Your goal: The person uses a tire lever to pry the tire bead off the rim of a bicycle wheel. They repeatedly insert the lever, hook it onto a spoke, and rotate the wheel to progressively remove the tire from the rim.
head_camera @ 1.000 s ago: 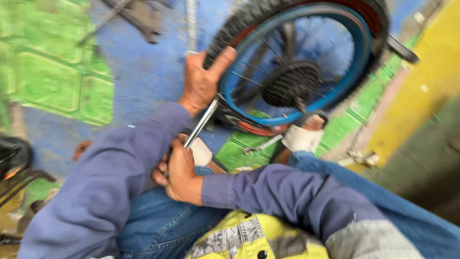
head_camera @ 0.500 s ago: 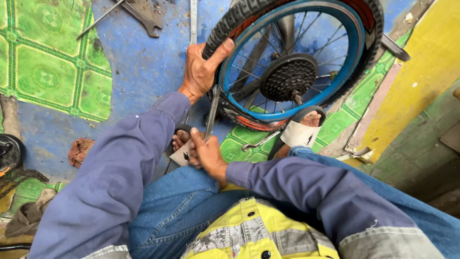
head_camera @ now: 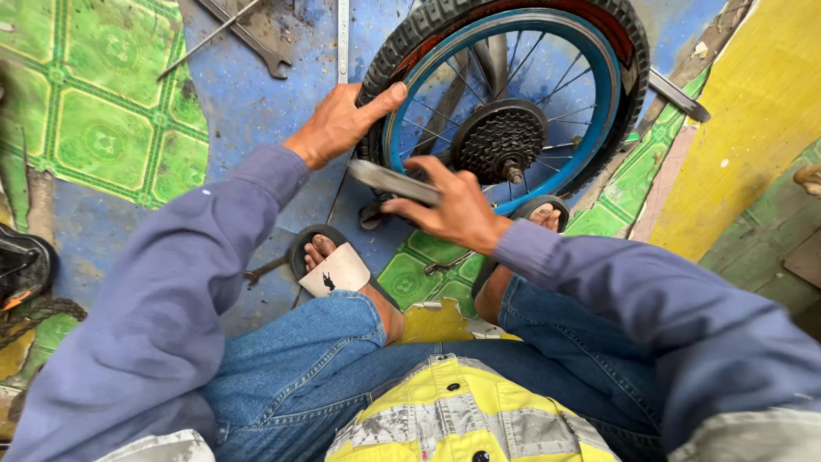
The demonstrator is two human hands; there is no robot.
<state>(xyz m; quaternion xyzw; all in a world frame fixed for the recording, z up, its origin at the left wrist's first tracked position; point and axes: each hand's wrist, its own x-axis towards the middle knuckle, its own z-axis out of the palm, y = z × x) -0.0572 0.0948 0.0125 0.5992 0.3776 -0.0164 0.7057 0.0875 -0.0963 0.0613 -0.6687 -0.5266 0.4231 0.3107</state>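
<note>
Bicycle wheel (head_camera: 513,94) stands on the floor (head_camera: 256,94), filling the upper middle; its tyre (head_camera: 633,77) blocks the way rightward. Left hand (head_camera: 338,124) grips the tyre's left side; right hand (head_camera: 453,205) holds a flat metal bar (head_camera: 389,181) across the rim's lower left, closing that gap. Open blue floor lies left of the wheel, bounded above by a spanner (head_camera: 256,38) and a thin rod (head_camera: 209,38) near the top edge. Sandalled feet (head_camera: 338,269) bar the space below the wheel. A yellow wall (head_camera: 753,120) shuts off the right edge.
</note>
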